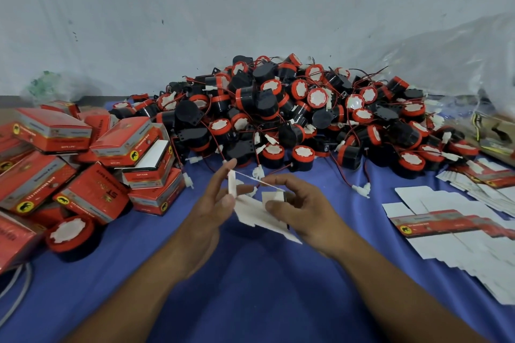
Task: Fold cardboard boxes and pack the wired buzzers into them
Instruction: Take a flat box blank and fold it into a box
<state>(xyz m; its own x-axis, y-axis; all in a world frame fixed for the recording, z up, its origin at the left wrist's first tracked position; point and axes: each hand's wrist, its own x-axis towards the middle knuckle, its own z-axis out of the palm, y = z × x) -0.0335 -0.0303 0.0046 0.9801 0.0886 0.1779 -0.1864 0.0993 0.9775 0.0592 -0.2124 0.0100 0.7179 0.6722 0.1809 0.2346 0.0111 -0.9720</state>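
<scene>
i watch through one wide-angle camera worn on the person's head, looking forward and down across the blue table (250,287). it sits close enough that both forearms run in from the bottom edge, and the left grip (214,203) and right grip (301,206) meet on a white box (259,214) just below centre. straight ahead it faces the heap of buzzers (292,114) against the pale wall (195,8), and the wide lens bends the edges, taking in folded boxes (69,161) at far left and flat blanks (459,231) at far right.
</scene>
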